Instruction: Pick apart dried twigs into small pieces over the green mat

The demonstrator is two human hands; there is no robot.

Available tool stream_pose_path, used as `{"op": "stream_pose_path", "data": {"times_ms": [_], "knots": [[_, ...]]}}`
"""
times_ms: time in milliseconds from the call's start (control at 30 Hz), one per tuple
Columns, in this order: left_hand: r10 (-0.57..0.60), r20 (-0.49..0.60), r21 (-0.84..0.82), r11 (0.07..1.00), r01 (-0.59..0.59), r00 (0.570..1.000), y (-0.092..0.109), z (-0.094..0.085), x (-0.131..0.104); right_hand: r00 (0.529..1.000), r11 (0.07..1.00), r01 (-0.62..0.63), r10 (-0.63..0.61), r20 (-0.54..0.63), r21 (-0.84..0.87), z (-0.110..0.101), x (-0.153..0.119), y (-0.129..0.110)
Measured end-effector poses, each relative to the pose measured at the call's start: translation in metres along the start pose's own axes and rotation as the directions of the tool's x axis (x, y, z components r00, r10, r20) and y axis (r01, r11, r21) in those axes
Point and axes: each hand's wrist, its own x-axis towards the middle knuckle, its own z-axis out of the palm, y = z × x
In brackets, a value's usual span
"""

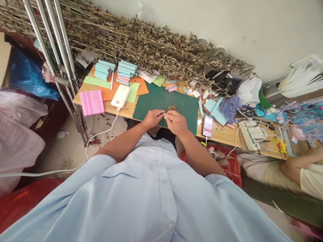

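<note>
As forearms (123, 142) converge, hands (152, 119) (177, 122) close together, beside dried plant bits (172, 107).

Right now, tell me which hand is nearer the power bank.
Left: the left hand is right of the power bank; the right hand is farther right.

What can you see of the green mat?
The green mat is a thin, plain, dark rectangle, perhaps plastic or rubber, lying flat on the wooden table. A small heap of dried plant bits rests on it. The left hand and right hand meet over its near side, partly hiding it; whether they touch it is unclear.
</note>
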Motion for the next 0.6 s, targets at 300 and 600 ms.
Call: {"op": "stream_pose_path", "data": {"times_ms": [300, 600], "knots": [[-0.001, -0.004, -0.015, 1.0, 0.001, 1.0, -0.005, 0.003, -0.003, 0.976, 0.987, -0.077, 0.104, 0.192, -0.141, -0.018, 0.018, -0.01], [0.045, 0.006, -0.031, 0.999, -0.045, 0.999, -0.007, 0.005, -0.004, 0.936, 0.985, -0.051, 0.105, 0.337, -0.166, -0.029, 0.038, -0.014]]}}
